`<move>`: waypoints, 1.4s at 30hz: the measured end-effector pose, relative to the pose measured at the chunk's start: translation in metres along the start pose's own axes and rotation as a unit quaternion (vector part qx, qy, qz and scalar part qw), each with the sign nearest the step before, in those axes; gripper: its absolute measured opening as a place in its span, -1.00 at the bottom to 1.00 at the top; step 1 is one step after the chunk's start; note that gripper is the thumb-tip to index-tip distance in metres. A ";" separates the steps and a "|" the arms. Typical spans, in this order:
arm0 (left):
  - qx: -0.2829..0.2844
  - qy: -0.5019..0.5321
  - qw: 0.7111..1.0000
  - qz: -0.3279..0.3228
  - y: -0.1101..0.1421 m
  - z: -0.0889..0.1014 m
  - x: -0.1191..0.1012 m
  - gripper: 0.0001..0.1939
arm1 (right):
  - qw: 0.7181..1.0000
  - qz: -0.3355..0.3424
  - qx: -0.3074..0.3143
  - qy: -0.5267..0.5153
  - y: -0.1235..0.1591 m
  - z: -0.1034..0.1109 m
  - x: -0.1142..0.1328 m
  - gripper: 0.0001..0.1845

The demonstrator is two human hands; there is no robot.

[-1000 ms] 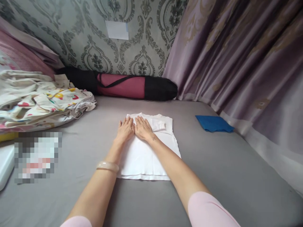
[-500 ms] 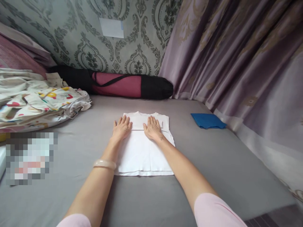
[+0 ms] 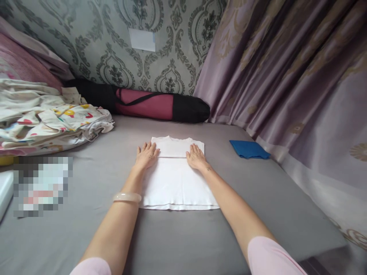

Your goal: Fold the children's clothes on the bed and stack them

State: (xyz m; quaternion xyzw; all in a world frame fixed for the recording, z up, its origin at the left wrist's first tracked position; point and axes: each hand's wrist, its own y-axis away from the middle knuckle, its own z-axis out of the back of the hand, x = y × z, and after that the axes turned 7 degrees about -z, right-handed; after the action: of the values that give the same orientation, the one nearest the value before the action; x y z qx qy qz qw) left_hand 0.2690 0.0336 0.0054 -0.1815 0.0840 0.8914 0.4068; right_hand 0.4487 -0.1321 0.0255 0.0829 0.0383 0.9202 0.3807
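Note:
A white shirt lies flat in front of me, its neckline at the far end and its hem towards me. A straight folded edge crosses its upper part. My left hand rests palm down on the shirt's upper left edge, fingers spread. Over on the upper right side, my right hand also lies flat, with its fingers stretched forward along the edge. Neither hand grips the cloth. A pale bangle circles my left forearm.
The shirt lies on a grey sheet. A long black and dark red bag lies along the patterned wall. Rumpled printed fabric is heaped at left, near a blurred-out item. Folded blue cloth lies at right, before purple curtains.
My right hand has slid rightward across the shirt to its right edge, and the cloth there looks flatter. My left hand has stayed on the left edge. The view has shifted slightly.

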 end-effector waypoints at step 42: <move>-0.154 0.267 0.951 0.037 -0.019 0.005 0.042 -0.46 | 0.974 0.223 -0.006 -0.033 -0.036 -0.013 0.149 -0.34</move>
State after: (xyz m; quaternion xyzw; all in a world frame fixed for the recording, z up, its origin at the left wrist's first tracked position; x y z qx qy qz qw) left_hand 0.2570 0.0764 -0.0063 -0.4701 0.0583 0.8266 0.3038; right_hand 0.3671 -0.0014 0.0264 0.1176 0.0005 0.9789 0.1674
